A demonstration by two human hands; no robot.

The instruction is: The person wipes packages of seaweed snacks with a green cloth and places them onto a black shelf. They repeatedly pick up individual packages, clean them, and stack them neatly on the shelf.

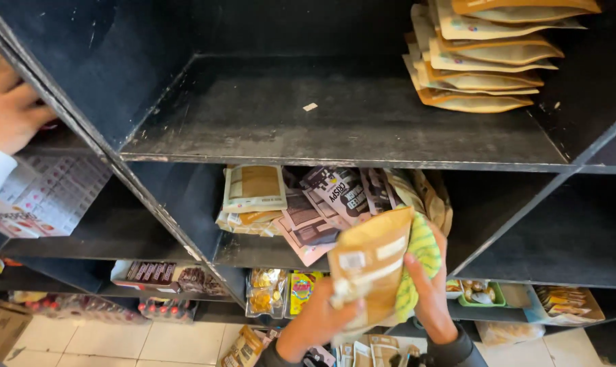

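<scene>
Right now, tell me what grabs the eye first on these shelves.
At bottom centre, the left hand holds a tan pouch while the right hand presses a yellow-green cloth against it. Behind them a jumble of snack packets fills the middle shelf. A neat stack of tan pouches sits at the top right of the dark black shelf.

Single head cam, no second view. Looks down and forward at close range into a dark shelving unit (335, 115), frame tilted; tiled floor (151, 343) visible at the bottom, both hands near the lower edge.
</scene>
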